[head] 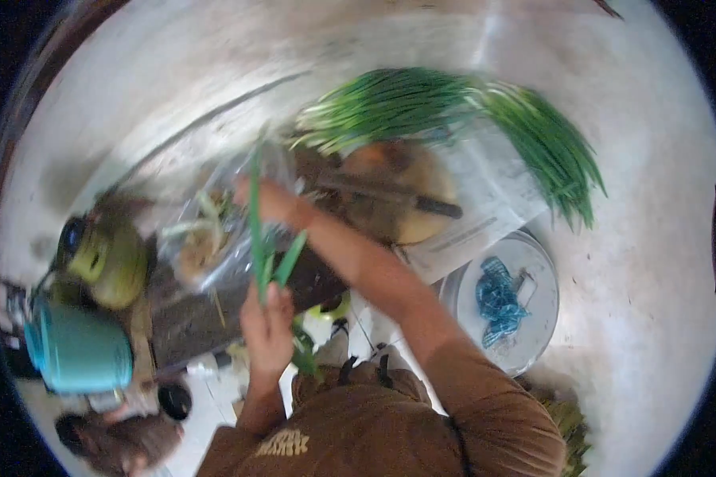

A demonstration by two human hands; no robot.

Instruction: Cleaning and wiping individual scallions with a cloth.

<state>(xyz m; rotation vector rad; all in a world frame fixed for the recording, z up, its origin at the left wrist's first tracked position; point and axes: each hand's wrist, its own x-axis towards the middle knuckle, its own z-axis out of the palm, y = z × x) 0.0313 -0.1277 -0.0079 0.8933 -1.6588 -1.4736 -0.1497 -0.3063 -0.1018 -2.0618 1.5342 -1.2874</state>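
Note:
Long green leaves (pixel 255 220) rise from my left hand (pixel 268 331), whose fingers are closed on them near the table's front edge. My right hand (pixel 265 200) reaches across to the right rim of a clear plastic bag (pixel 215 179); blur hides whether it holds anything. Pale vegetable trimmings (pixel 209 229) lie in the bag. Right of my right hand, a knife with a black handle (pixel 438 206) rests on a round wooden chopping board (pixel 429 173). Bundles of green onions (pixel 394 101) lie beyond the board, some with their tops spread to the right.
A turquoise container (pixel 83 352) and a yellow-green jug (pixel 116 262) stand at the left. At the right, a round metal lid (pixel 537 298) bears a crumpled blue checked cloth (pixel 498 298). A plastic sheet (pixel 489 161) lies beside the board. Another person (pixel 119 441) is at the lower left.

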